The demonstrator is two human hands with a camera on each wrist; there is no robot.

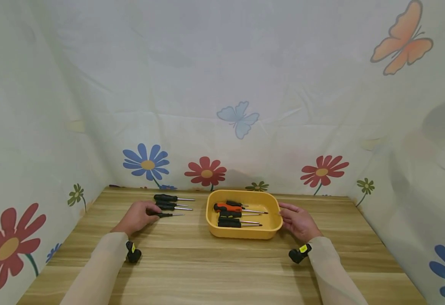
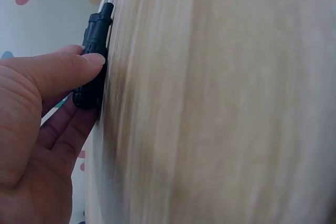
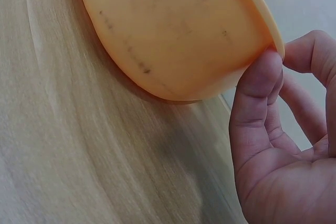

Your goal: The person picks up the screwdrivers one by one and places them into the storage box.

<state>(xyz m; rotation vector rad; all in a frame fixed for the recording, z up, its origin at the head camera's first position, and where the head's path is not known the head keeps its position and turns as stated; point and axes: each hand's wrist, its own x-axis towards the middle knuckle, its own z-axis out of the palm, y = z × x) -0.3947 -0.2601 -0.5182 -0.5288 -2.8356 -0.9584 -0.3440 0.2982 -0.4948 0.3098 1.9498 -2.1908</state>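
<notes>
At the left of the table, my left hand (image 1: 137, 217) pinches the black handle of a small screwdriver (image 1: 164, 214) between thumb and fingers. In the left wrist view the thumb lies on that black handle (image 2: 100, 35), close to the wood. Just beyond it lie other black-handled screwdrivers (image 1: 166, 198), shafts pointing right. My right hand (image 1: 300, 223) pinches the right-end rim of a yellow plastic tray (image 1: 241, 233), thumb on one side and fingers on the other; the right wrist view shows this grip on the tray (image 3: 184, 40). Inside the tray lie an orange-and-black screwdriver (image 1: 228, 207) and several dark-handled ones (image 1: 230, 223).
A wood-grain table (image 1: 207, 271) carries everything. White cloth (image 1: 161, 76) printed with flowers and butterflies hangs behind it and at both sides. A small black camera (image 1: 132, 253) is worn on the left wrist, another camera (image 1: 299, 253) on the right.
</notes>
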